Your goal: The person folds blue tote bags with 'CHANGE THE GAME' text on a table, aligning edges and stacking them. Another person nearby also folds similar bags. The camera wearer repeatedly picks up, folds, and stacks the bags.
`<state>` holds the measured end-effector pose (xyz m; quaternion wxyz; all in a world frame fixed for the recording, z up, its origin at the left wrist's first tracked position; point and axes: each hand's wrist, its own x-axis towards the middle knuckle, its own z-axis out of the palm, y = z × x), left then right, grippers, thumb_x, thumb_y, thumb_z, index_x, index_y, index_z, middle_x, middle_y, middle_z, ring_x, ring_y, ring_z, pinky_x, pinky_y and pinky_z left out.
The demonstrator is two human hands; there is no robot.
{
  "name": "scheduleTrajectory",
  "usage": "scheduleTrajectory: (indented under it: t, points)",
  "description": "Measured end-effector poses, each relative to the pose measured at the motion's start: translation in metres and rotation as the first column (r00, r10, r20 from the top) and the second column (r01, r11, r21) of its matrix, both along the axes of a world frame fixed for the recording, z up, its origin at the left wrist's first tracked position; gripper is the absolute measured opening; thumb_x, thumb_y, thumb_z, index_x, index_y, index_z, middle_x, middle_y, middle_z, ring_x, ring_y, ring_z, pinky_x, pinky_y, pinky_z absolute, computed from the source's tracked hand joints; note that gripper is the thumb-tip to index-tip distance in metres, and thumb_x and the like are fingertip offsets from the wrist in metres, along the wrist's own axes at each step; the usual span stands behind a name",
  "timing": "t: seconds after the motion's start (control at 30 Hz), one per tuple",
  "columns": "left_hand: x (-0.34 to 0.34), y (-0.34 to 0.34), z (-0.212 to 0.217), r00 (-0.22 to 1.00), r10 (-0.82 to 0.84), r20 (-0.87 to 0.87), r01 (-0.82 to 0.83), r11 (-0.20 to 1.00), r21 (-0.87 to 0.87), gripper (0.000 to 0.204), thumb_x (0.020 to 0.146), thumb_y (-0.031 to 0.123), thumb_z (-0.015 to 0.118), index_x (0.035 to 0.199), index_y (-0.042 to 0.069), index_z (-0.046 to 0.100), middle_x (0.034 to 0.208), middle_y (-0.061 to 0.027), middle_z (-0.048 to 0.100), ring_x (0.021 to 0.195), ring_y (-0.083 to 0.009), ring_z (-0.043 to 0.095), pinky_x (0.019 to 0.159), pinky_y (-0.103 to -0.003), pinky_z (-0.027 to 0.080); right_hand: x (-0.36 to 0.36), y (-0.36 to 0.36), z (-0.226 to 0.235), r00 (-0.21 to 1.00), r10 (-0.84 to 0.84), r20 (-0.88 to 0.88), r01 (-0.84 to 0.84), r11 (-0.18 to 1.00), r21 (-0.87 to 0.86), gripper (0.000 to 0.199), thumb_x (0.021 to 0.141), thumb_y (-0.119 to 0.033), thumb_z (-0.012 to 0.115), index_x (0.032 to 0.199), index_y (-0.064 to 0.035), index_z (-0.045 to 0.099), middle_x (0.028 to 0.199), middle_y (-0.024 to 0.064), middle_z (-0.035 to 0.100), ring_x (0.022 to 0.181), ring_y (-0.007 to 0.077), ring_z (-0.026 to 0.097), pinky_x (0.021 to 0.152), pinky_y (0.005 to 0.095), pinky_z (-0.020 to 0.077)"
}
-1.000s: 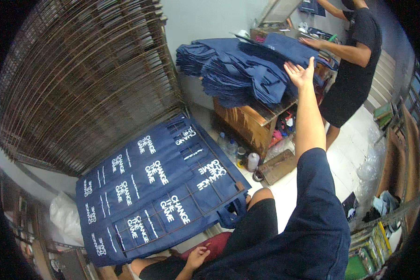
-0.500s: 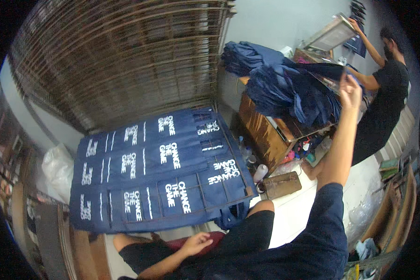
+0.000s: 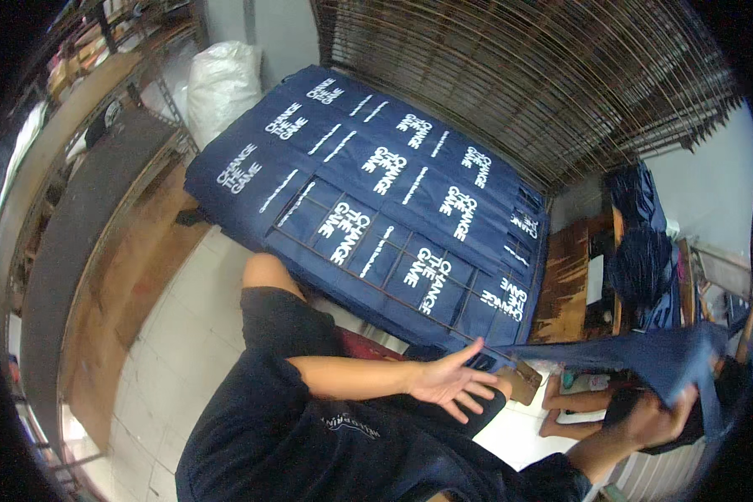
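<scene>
Two hands show low in the frame. The left hand point(image 3: 453, 381) sits at lower centre, palm up, fingers point(image 3: 477, 389) spread wide and holding nothing, just short of the near end of a blue cloth point(image 3: 644, 356). The right hand point(image 3: 657, 418), at lower right, has its fingers closed on that cloth, which stretches from the grip leftward as a taut strip toward the left hand and hangs in folds at the right edge.

Above the hands, filling the middle of the frame, a bench point(image 3: 356, 243) carries rows of blue panels point(image 3: 368, 180) with white print, laid edge to edge and overlapping, running from upper left down to centre right. A thin metal frame point(image 3: 376, 280) lies across the near rows. Behind the bench, at upper right, stands a rack point(image 3: 519, 75) of close wire shelves. A white sack point(image 3: 222, 84) sits at the far corner of the bench, upper left. Along the left edge runs a long shelf point(image 3: 84, 217) with a brown board beside it. The floor point(image 3: 192, 335) below is pale tile.

At centre right a wooden cabinet point(image 3: 565, 280) stands against the grey wall, with a pile of blue cloth point(image 3: 640, 243) on top. Another person's forearms point(image 3: 573, 410) show at lower right, just left of the right hand.
</scene>
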<state>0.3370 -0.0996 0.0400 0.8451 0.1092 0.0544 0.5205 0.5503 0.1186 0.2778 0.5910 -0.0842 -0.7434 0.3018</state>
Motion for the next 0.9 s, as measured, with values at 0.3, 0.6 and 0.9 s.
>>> scheduleTrajectory:
  t: [0.3, 0.6, 0.9]
  points:
    - [-0.093, -0.161, 0.042, 0.655, 0.754, 0.051, -0.639, 0.588, -0.497, 0.078, 0.081, 0.06, 0.046, 0.137, 0.007, 0.031, 0.136, -0.0157, 0.039, 0.125, -0.0336, 0.037, 0.106, -0.051, 0.022, -0.177, -0.103, -0.035, 0.668, 0.732, -0.135, -0.475, 0.28, -0.834, 0.08, 0.059, 0.001, 0.05, 0.135, 0.0059, 0.025, 0.112, 0.017, 0.054, 0.098, 0.0234, 0.057, 0.09, 0.0344, 0.0467]
    - [-0.19, -0.238, 0.066, 0.151, 0.866, -0.476, -0.926, 0.293, 0.239, 0.083, 0.062, 0.004, 0.044, 0.142, 0.007, 0.02, 0.128, -0.0145, 0.044, 0.09, -0.0248, 0.061, 0.065, -0.034, 0.053, -0.242, -0.126, -0.107, 0.75, 0.661, -0.018, -0.411, 0.445, -0.795, 0.077, 0.06, 0.007, 0.047, 0.136, 0.0029, 0.029, 0.119, 0.0126, 0.051, 0.106, 0.0198, 0.052, 0.092, 0.0305, 0.0434]
    - [-0.268, -0.247, -0.088, -0.352, 0.124, -0.928, -0.936, -0.021, 0.352, 0.066, 0.068, -0.001, 0.061, 0.13, 0.009, 0.042, 0.094, -0.008, 0.056, 0.076, -0.0121, 0.055, 0.067, -0.025, 0.047, -0.28, -0.155, -0.316, 0.747, 0.593, 0.302, -0.013, 0.467, -0.884, 0.031, 0.075, 0.004, 0.056, 0.093, -0.0122, 0.036, 0.08, -0.0005, 0.045, 0.068, 0.0107, 0.051, 0.051, 0.0294, 0.0524]
